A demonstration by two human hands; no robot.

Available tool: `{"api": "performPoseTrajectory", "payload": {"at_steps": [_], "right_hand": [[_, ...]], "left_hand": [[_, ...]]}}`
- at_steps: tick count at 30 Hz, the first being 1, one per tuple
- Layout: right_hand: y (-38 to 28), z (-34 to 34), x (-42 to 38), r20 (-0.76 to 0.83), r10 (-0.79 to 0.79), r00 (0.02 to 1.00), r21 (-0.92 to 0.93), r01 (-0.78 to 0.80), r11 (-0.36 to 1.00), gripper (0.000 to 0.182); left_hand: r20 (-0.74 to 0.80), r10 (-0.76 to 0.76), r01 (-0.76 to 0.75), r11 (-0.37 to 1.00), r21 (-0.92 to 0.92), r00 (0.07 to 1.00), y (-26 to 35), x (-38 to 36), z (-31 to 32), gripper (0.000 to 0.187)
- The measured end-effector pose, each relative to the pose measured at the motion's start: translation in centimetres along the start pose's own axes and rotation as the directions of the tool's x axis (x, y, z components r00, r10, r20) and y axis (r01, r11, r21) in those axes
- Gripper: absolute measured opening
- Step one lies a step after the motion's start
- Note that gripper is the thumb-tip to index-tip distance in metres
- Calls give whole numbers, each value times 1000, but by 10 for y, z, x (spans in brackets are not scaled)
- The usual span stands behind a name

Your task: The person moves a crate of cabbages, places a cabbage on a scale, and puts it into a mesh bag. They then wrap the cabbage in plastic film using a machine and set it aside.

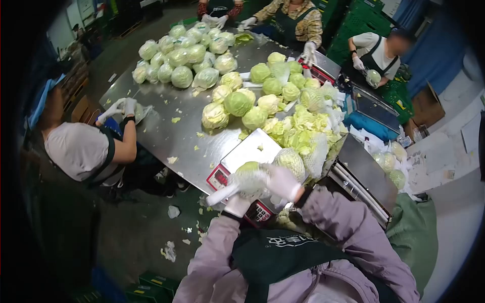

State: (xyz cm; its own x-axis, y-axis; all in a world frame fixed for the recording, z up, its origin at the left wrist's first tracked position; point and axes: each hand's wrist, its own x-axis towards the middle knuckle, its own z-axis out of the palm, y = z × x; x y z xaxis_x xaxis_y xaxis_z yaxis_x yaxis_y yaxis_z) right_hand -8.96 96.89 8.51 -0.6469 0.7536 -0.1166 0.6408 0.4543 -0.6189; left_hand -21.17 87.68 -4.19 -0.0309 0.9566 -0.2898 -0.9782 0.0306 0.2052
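Observation:
Close in front of me, a cabbage [247, 166] is partly covered by a white foam net [247, 183], above the near end of a weighing scale [252, 149]. My gloved left hand [238, 205] grips the cabbage and net from below and the left; its fingers are partly hidden. On the other side, my gloved right hand [284, 183] has its fingers closed on the net's right edge. Just beyond that hand lies a netted cabbage [289, 162]. The scale's red display and keypad panel show beside my left hand.
Unwrapped cabbages [238, 103] and loose leaves [298, 132] cover the right of the metal table [166, 118]. Bagged cabbages [187, 55] are piled at the back left. Co-workers stand left, behind and right. A wrapping machine [361, 171] borders my right.

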Motion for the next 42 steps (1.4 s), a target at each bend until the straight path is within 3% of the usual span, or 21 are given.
{"api": "performPoseTrajectory", "payload": {"at_steps": [1, 3, 5, 7, 8, 9, 11, 12, 14, 15, 16, 17, 19, 21, 23, 25, 29, 32, 35, 39, 42], "right_hand": [[-13, -9, -22, 81, 16, 997, 123, -26, 992, 36], [-2, -5, -54, 26, -262, 965, 139, 256, 957, 30], [-8, -18, -85, 32, -220, 975, 294, 201, 934, 25], [-11, -40, -102, 125, -130, 984, 391, 71, 918, 23], [-13, -53, -107, 146, -43, 988, 502, -37, 864, 24], [-10, -62, -113, 179, 39, 983, 602, -141, 786, 25], [25, -52, -113, 172, 226, 959, 872, -255, 419, 29], [45, -43, -112, 158, 257, 953, 916, -239, 323, 29], [73, -27, -113, 108, 274, 956, 958, -174, 229, 31], [78, -21, -117, 73, 260, 963, 964, -135, 229, 35], [76, -18, -124, 120, 197, 973, 986, -140, 90, 44], [76, -12, -127, 329, 88, 940, 848, -253, -465, 58], [66, -23, -154, 304, 28, 952, 810, -243, -534, 71], [80, -19, -173, 223, -2, 975, 830, -192, -524, 78], [82, -25, -178, 215, 95, 972, 872, -147, -467, 79], [91, -26, -180, 224, 142, 964, 831, -113, -544, 79], [91, -28, -183, 192, 263, 946, 730, 42, -682, 83], [104, -27, -186, 147, 283, 948, 755, 77, -651, 89], [105, -24, -184, 51, 302, 952, 865, 109, -490, 89], [99, -28, -182, -82, 390, 917, 743, 317, -589, 57], [100, -31, -185, -88, 451, 888, 709, 374, -598, 55]], "left_hand": [[42, -18, 22, 995, -101, 999, 5, -13, 9, 53], [192, 66, -48, 994, -93, 979, 8, -29, 6, 56], [26, 110, -104, 790, 604, 994, -7, -41, -28, 58], [555, -123, 176, 983, -43, 823, -10, -35, -55, 58], [226, -233, 279, 938, -203, 946, -2, -72, 30, 51], [36, -325, 317, 885, -341, 945, -2, -72, 31, 43], [57, -61, 31, 906, 423, 997, -16, -58, 34, 38], [58, -69, 37, 901, 431, 996, -23, -52, 47, 38], [632, -72, 307, 912, -272, 772, -28, -43, 90, 32], [399, -176, 242, 963, -121, 900, -19, -55, 121, 27], [452, -197, 142, 978, 153, 870, -20, -53, 130, 23], [487, -236, 20, 913, 407, 841, -23, -51, 137, 20], [432, -395, -198, 510, 837, 811, -24, -48, 160, 19], [368, -351, -140, 532, 835, 861, -32, -42, 161, 19], [21, -209, 107, 581, 807, 978, -22, -29, 149, 18], [74, 157, -151, 558, 816, 985, -10, -18, 130, 19], [-126, 213, -27, 597, 801, 969, -7, -1, 107, 37], [367, 296, -359, -83, 930, 882, -45, 23, 99, 71], [314, 250, -168, -472, 865, 916, -71, 45, 123, 102], [247, 207, -161, -358, 920, 947, -70, 84, 89, 101], [270, 72, -278, 153, 948, 960, -47, 106, 56, 85]]}}
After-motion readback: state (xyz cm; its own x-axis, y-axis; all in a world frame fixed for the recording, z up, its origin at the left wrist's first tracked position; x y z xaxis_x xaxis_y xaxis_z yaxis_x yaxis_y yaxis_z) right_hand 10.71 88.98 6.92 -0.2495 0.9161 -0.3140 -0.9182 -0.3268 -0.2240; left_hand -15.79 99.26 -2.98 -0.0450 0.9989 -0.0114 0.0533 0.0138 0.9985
